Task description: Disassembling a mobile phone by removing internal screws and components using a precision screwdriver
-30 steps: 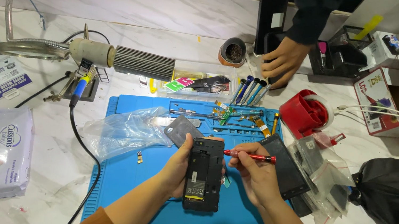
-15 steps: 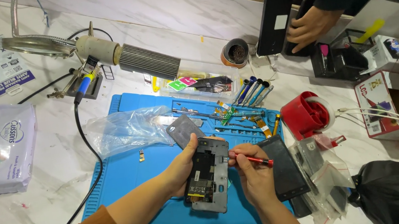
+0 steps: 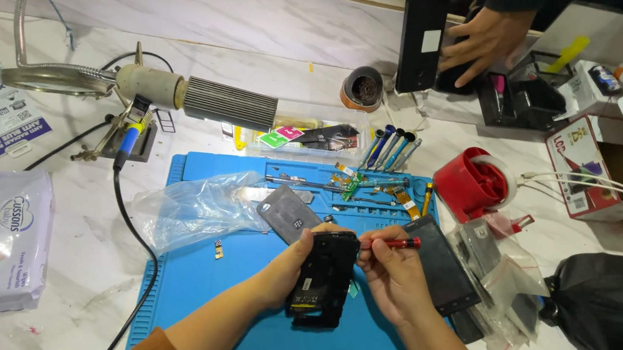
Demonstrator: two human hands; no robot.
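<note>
A white marble tabletop (image 3: 135,27) carries a blue work mat (image 3: 202,278). Above the mat's middle, the left hand (image 3: 285,268) closes its grip around an opened black phone (image 3: 322,281). Just right of the phone, the right hand (image 3: 392,275) pinches a red-handled screwdriver (image 3: 395,244), its tip at the phone's edge. A black screen panel (image 3: 440,263) lies on the mat's right edge.
</note>
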